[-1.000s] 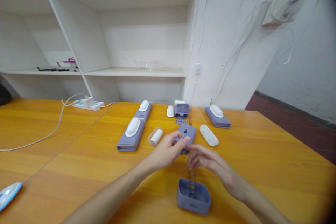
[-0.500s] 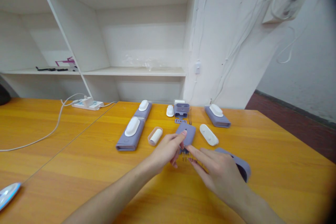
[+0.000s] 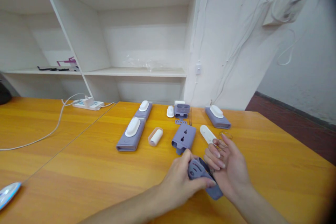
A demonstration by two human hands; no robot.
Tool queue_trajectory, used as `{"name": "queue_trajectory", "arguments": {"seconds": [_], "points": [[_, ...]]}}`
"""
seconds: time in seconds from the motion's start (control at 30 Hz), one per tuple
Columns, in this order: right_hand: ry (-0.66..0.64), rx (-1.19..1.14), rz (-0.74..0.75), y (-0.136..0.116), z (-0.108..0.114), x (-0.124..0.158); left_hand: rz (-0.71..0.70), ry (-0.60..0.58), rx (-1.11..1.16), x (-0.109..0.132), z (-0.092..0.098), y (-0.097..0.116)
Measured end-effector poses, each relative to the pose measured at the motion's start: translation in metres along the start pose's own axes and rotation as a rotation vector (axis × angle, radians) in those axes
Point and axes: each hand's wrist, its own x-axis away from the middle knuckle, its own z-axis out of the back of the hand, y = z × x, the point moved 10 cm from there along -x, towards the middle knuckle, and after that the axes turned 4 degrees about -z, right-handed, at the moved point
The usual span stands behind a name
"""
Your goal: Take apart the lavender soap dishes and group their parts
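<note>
the left hand (image 3: 181, 182) is closed around a purple shell (image 3: 200, 172), thumb on the near side and fingers wrapped over the top, so the slotted end of the shell faces up and away. the shell is held just above the surface (image 3: 78, 168), in front of the person and right of centre. its lower end (image 3: 215, 192) runs under the right hand (image 3: 231, 169) and touches the palm there. the right hand stands on its edge beside the shell, palm turned toward the left hand, fingers (image 3: 215, 154) half curled against the shell. a thin wire spring (image 3: 224, 135) shows at the tips of those fingers; i cannot tell whether the right hand pinches it or only rests next to it, nor whether this hand truly grips the shell.

just beyond the hands a purple socket plate (image 3: 184, 137) lies flat on the surface, its pin holes facing up. a white oval cap (image 3: 208, 134) lies just right of it, near the right fingertips. left of the plate sits a small clear cup with a white roll (image 3: 155, 136), then a long purple unit with a white top (image 3: 131, 135). two more such units lie farther back, one on the left (image 3: 144, 109) and one on the right (image 3: 217, 117). a white power strip (image 3: 88, 104) with its cable lies at the far left, below the white shelf (image 3: 136, 72).
</note>
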Motion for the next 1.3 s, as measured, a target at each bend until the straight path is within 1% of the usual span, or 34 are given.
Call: {"name": "queue_trajectory", "arguments": {"seconds": [0.07, 0.1, 0.17, 0.27, 0.33, 0.4, 0.5, 0.57, 0.63, 0.67, 0.73, 0.8, 0.87, 0.93, 1.0, 1.07, 1.1, 1.17, 1.3], "points": [[0.018, -0.025, -0.015, 0.001, 0.01, -0.008, 0.091, 0.002, 0.06, -0.002, -0.003, -0.015], [0.023, -0.029, -0.023, 0.002, 0.014, -0.012, 0.144, -0.029, 0.121, -0.003, -0.006, -0.023], [0.036, -0.032, -0.05, 0.006, 0.022, -0.018, 0.243, -0.123, 0.251, -0.004, -0.014, -0.034], [0.052, -0.026, -0.109, 0.019, 0.026, -0.021, 0.34, -0.257, 0.332, -0.002, -0.019, -0.038], [0.038, -0.009, -0.13, 0.024, 0.024, -0.021, 0.352, -0.288, 0.298, -0.001, -0.015, -0.034], [0.019, 0.008, -0.121, 0.019, 0.022, -0.023, 0.353, -0.328, 0.202, 0.004, -0.012, -0.028], [0.034, 0.001, -0.027, -0.01, 0.029, -0.028, 0.309, -0.405, -0.063, 0.017, -0.01, -0.018], [0.071, 0.038, 0.043, -0.029, 0.039, -0.031, 0.263, -0.427, -0.173, 0.024, -0.008, -0.012], [0.13, 0.184, 0.071, -0.034, 0.05, -0.033, 0.217, -0.385, -0.204, 0.025, -0.002, -0.008], [0.157, 0.286, 0.064, -0.031, 0.055, -0.033, 0.2, -0.348, -0.22, 0.022, 0.004, -0.007], [0.184, 0.498, 0.011, -0.013, 0.06, -0.035, 0.182, -0.268, -0.284, 0.016, 0.018, -0.011], [0.159, 0.671, -0.042, 0.008, 0.061, -0.037, 0.2, -0.212, -0.356, 0.011, 0.033, -0.019], [0.127, 0.841, -0.016, 0.018, 0.058, -0.039, 0.227, -0.172, -0.416, 0.007, 0.049, -0.028], [0.125, 1.073, 0.115, 0.011, 0.052, -0.039, 0.243, -0.122, -0.499, 0.006, 0.068, -0.033], [0.169, 1.346, 0.27, -0.003, 0.044, -0.035, 0.243, -0.07, -0.608, 0.006, 0.086, -0.033], [0.226, 1.567, 0.37, -0.015, 0.039, -0.029, 0.231, -0.035, -0.698, 0.005, 0.1, -0.031], [0.245, 1.636, 0.399, -0.019, 0.037, -0.027, 0.219, -0.028, -0.725, 0.004, 0.104, -0.029], [0.258, 1.697, 0.434, -0.024, 0.035, -0.024, 0.18, -0.012, -0.745, 0.002, 0.109, -0.023], [0.246, 1.717, 0.523, -0.028, 0.032, -0.023, 0.123, 0.047, -0.767, -0.004, 0.115, -0.012]]}}
